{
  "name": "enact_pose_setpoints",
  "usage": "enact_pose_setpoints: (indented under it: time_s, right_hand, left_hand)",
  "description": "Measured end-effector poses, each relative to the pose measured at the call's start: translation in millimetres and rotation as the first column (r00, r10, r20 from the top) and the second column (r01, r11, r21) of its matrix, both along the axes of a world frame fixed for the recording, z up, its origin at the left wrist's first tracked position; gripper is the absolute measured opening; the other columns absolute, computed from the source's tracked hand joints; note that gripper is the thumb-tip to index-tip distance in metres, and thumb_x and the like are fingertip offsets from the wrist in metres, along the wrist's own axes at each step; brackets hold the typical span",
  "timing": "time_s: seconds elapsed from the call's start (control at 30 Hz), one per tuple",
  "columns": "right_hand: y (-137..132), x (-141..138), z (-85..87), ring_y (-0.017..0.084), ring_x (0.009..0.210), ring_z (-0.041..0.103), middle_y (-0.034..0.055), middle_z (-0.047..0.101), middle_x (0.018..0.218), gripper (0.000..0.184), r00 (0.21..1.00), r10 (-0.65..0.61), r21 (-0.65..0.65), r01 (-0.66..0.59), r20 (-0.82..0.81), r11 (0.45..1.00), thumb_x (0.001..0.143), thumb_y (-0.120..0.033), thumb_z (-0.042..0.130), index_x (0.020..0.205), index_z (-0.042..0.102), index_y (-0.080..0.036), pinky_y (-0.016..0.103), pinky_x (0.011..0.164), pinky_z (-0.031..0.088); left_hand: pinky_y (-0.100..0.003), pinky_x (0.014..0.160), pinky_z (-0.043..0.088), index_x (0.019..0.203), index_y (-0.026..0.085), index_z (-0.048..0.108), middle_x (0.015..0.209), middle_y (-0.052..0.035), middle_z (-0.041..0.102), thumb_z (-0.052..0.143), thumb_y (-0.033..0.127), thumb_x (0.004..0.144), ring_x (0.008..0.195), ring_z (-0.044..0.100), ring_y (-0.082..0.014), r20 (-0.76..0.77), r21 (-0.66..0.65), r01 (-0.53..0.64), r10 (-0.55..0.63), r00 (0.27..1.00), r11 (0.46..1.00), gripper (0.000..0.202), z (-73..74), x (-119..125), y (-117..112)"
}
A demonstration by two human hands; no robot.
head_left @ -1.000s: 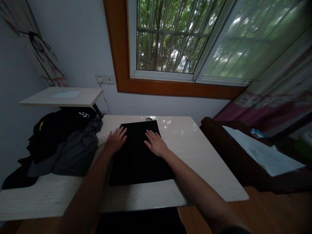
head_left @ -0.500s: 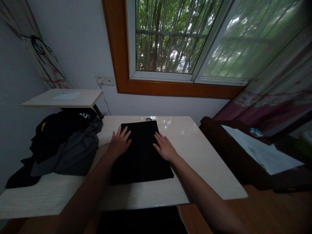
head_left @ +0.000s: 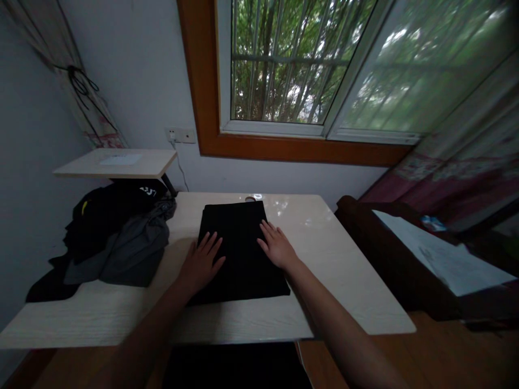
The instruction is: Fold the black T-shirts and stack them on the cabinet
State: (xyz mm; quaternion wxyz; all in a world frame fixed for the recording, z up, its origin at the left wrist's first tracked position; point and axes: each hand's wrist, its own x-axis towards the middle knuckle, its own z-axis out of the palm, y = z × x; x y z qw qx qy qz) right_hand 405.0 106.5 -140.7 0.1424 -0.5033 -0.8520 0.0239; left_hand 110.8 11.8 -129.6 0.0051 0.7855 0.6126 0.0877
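Black cloth (head_left: 241, 259): laid flat at the middle of the table (head_left: 344, 270).
Left hand (head_left: 201, 263): spread on the cloth toward the table's left end.
Right hand (head_left: 278, 246): spread on its opposite edge, apart.
Clothes heap (head_left: 130, 240): piled at the table's left.

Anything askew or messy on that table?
Only the clothes pile: crumpled, heaped on the left, partly under the raised shelf. The black cloth beneath the left hand and right hand looks flat. No spill visible.
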Motion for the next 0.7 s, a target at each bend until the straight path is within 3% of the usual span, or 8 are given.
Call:
enact_pose_setpoints:
  time_s: [0.23, 0.4, 0.57, 0.7]
  right_hand:
    - [-10, 15, -6.3, 0.029, 0.152, 0.031, 0.0069, 0.033, 0.165, 0.059, 0.996, -0.090, 0.017, 0.090, -0.001, 0.996, 0.105, -0.046, 0.035, 0.158, 0.037, -0.022, 0.056, 0.122, 0.025]
    - [-9, 35, 1.3, 0.031, 0.145, 0.041, 0.0078, 0.050, 0.155, 0.049, 0.980, -0.193, 0.062, 0.196, -0.048, 0.979, 0.103, -0.034, 0.036, 0.146, 0.054, -0.020, 0.056, 0.120, 0.027]
    - [-6, 35, 13.1, 0.028, 0.123, 0.059, 0.0095, 0.070, 0.131, 0.046, 0.951, -0.200, 0.050, 0.217, -0.236, 0.975, 0.103, -0.033, 0.035, 0.132, 0.067, -0.019, 0.044, 0.111, 0.040]
    - [-7, 24, 11.8, 0.028, 0.112, 0.062, 0.0082, 0.074, 0.118, 0.044, 0.906, -0.190, -0.024, 0.196, -0.378, 0.980, 0.101, -0.040, 0.041, 0.130, 0.068, -0.020, 0.042, 0.103, 0.047]
  left_hand:
    - [-0.061, 0.123, 0.023, 0.161, 0.027, 0.028, 0.168, -0.0059, 0.024, 0.032, 0.044, 0.104, 0.156, 0.022, -0.0308, -0.025, -0.027, -0.094, 0.094, 0.995, 0.995, 0.059, -7.5, -33, -32]
    - [-0.065, 0.121, 0.022, 0.158, 0.030, 0.036, 0.167, -0.0039, 0.028, 0.029, 0.032, 0.103, 0.156, 0.018, -0.0322, -0.087, -0.010, -0.131, 0.130, 0.988, 0.991, 0.056, -10.2, -69, -45]
    - [-0.055, 0.122, 0.030, 0.150, 0.021, 0.048, 0.159, -0.0081, 0.045, 0.027, 0.035, 0.103, 0.152, 0.033, -0.0286, 0.033, 0.000, -0.147, 0.147, 0.989, 0.989, 0.054, -11.5, -91, -35]
    - [-0.047, 0.121, 0.036, 0.144, 0.019, 0.054, 0.145, -0.0100, 0.060, 0.034, 0.041, 0.102, 0.138, 0.050, -0.0259, 0.229, 0.010, -0.139, 0.133, 0.964, 0.990, 0.052, 0.2, -74, -15]
